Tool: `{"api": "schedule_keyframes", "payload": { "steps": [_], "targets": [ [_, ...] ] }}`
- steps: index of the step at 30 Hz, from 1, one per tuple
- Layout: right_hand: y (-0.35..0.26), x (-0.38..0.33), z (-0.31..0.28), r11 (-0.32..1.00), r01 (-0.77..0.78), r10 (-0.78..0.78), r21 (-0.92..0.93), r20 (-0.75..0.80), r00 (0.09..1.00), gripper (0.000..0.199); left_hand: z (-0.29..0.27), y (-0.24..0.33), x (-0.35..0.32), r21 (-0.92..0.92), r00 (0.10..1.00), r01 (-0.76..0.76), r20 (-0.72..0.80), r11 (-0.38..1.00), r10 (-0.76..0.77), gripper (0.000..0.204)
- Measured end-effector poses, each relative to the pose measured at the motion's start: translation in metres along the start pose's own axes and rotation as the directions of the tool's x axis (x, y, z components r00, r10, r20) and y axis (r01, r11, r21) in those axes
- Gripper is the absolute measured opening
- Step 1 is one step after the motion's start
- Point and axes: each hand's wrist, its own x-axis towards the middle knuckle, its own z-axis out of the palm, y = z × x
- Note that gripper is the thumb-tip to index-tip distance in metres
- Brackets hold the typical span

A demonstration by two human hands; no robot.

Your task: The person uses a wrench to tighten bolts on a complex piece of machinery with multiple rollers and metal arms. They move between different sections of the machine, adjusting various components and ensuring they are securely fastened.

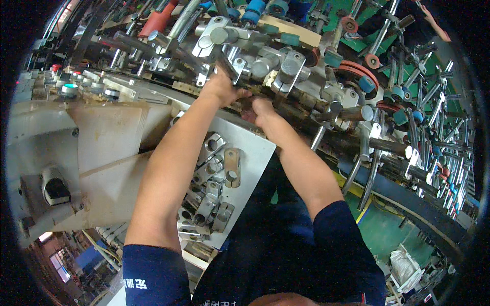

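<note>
Both my arms reach forward into a machine lined with metal rods, clamp blocks and rollers. My left hand (220, 88) is at a dark metal bar (226, 65) beneath a bright clamp block (219, 35). The thumb points right, while the other fingers are mostly hidden by the bar. Just right of it, my right hand (261, 108) is bent down into the shadow by the machine's edge. Its fingers are too dark to make out, so I cannot tell whether either hand holds anything. Another clamp block (291, 66) sits just beyond my right hand.
Below my forearms, a grey metal plate (255, 148) carries several loose split clamps (232, 168). A control panel with buttons and a lit green one (68, 90) is at the left. Rods and wheels (352, 76) crowd the right. Another person's arm (435, 24) shows at the far right.
</note>
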Motion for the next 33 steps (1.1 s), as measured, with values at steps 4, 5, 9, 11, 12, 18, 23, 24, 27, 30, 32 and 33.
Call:
{"api": "schedule_keyframes", "payload": {
  "steps": [4,5,9,11,12,18,23,24,27,30,32,33],
  "targets": [
    [-0.029,-0.039,0.002,0.958,-0.247,0.206,0.149,0.244,0.948,0.022,0.015,-0.03,0.012,0.09,0.986,-0.118,-0.106,0.989,0.128,0.119],
    [-0.028,-0.038,0.004,0.979,-0.171,0.126,0.115,0.326,0.937,0.024,0.015,-0.03,0.015,0.117,0.984,-0.138,-0.098,0.983,0.15,0.128],
    [-0.033,-0.032,0.026,0.923,-0.233,0.159,0.305,0.25,0.955,0.027,0.015,-0.02,0.016,0.093,0.991,-0.102,-0.072,0.99,0.109,0.127],
    [-0.039,-0.02,0.025,0.893,-0.337,0.244,0.298,0.307,0.92,0.035,0.008,-0.012,0.012,0.087,0.994,-0.078,-0.072,0.993,0.084,0.125],
    [-0.039,-0.016,0.025,0.874,-0.391,0.291,0.288,0.335,0.896,0.039,0.008,-0.013,0.012,0.081,0.994,-0.075,-0.07,0.994,0.081,0.122],
    [-0.024,0.017,0.024,0.893,-0.063,-0.103,0.445,0.338,0.935,0.013,0.005,-0.014,0.0,-0.132,0.989,-0.149,-0.034,0.98,0.146,0.08],
    [0.003,0.053,0.021,0.923,0.15,-0.216,0.355,0.153,0.964,0.025,0.0,-0.01,-0.004,0.069,0.983,-0.152,-0.095,0.986,0.159,0.064],
    [0.01,0.056,0.019,0.91,0.222,-0.291,0.351,0.156,0.944,0.027,0.001,-0.008,0.0,0.062,0.982,-0.161,-0.091,0.985,0.166,0.059],
    [0.013,0.054,0.021,0.859,0.392,-0.447,0.33,0.109,0.888,0.024,-0.013,0.012,-0.014,0.09,0.971,-0.227,-0.052,0.97,0.232,0.055],
    [-0.004,0.012,0.029,0.823,0.345,-0.424,0.452,0.083,0.902,0.021,0.007,-0.028,-0.006,0.102,0.987,-0.156,-0.025,0.983,0.159,0.049],
    [-0.013,0.012,0.021,0.817,0.503,-0.555,0.282,0.149,0.818,0.022,0.013,-0.031,-0.001,0.156,0.971,-0.2,-0.097,0.967,0.217,0.038],
    [-0.016,0.013,0.021,0.817,0.508,-0.559,0.273,0.158,0.814,0.023,0.019,-0.043,0.004,0.135,0.972,-0.196,-0.102,0.971,0.211,0.036]
  ]
}}
